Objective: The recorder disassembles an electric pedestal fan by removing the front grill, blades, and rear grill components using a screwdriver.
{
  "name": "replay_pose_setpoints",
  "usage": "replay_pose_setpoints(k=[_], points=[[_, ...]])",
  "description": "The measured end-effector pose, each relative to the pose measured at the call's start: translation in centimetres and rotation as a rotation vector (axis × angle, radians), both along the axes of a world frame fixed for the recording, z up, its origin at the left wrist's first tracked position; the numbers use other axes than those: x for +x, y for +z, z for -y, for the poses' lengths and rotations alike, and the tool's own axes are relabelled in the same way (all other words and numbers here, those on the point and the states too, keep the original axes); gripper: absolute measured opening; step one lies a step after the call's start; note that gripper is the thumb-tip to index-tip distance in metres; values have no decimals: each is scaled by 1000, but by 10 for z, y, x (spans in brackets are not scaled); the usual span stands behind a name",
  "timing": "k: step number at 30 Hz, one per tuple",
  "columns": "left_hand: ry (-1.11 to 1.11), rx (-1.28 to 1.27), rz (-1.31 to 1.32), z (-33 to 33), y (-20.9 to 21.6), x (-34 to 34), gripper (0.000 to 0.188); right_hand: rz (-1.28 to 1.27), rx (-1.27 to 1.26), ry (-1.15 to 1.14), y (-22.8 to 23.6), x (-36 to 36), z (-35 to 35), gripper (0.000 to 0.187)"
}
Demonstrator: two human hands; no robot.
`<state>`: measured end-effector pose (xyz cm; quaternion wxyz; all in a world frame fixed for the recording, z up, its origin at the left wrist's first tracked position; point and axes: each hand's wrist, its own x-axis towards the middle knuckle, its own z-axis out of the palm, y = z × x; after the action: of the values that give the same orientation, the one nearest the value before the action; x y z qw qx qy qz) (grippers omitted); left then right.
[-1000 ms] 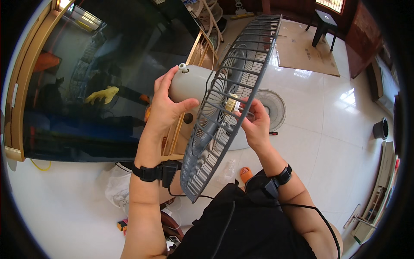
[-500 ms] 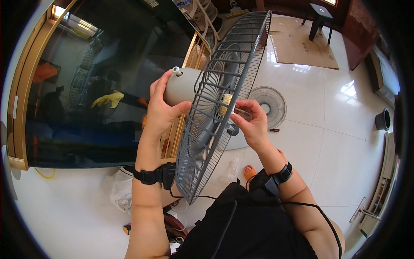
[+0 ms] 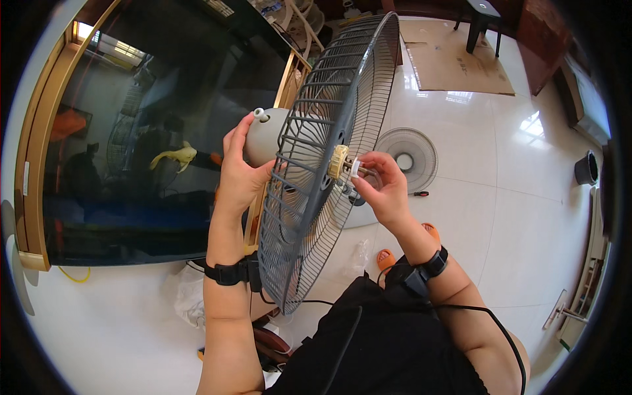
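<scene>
In front of me stands a tilted fan with a grey motor housing (image 3: 264, 139) and a dark grey wire rear guard (image 3: 313, 108). My left hand (image 3: 240, 168) is wrapped round the near side of the housing, thumb toward the guard. A white knob (image 3: 259, 114) sticks up from the housing. At the guard's hub a cream ribbed nut (image 3: 338, 162) sits around the metal shaft. Just right of that nut, my right hand (image 3: 385, 187) pinches a small white ring-like piece (image 3: 355, 168) at the shaft. The inner fingers of this hand are partly hidden.
On the floor to the right lie a round fan grille (image 3: 421, 155) and a screwdriver (image 3: 419, 193). A fish tank (image 3: 158, 217) with a yellow fish stands at left. Farther back are flat cardboard (image 3: 454, 66) and a black stool (image 3: 484, 23). A black bin (image 3: 584, 170) stands far right.
The guard has turned so its open front shows more, and the fan sits slightly farther left in view. The cream nut and white piece are now plainer to see. Both hands keep their places.
</scene>
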<state>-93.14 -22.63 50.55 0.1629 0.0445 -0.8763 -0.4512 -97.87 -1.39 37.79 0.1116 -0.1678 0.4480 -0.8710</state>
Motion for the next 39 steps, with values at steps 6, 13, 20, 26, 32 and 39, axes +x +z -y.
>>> replay_pose_setpoints(k=[6, 13, 20, 26, 32, 39], points=[[54, -61, 51, -9, 7, 1, 80, -110, 214, -141, 0, 2, -6, 34], [31, -44, 24, -5, 2, 1, 80, 9, 63, -17, 5, 2, -8, 38], [67, 123, 107, -2, 0, -2, 72, 183, 9, 117, 6, -2, -11, 37], [55, 226, 111, 3, -4, 0, 70, 199, -33, 132, 3, 0, -9, 36], [43, 24, 50, 7, -6, 5, 74, 284, -150, 145, 1, 3, -7, 32], [43, 263, 103, 15, -1, 9, 80, 296, -242, 258, 0, -1, -4, 28]])
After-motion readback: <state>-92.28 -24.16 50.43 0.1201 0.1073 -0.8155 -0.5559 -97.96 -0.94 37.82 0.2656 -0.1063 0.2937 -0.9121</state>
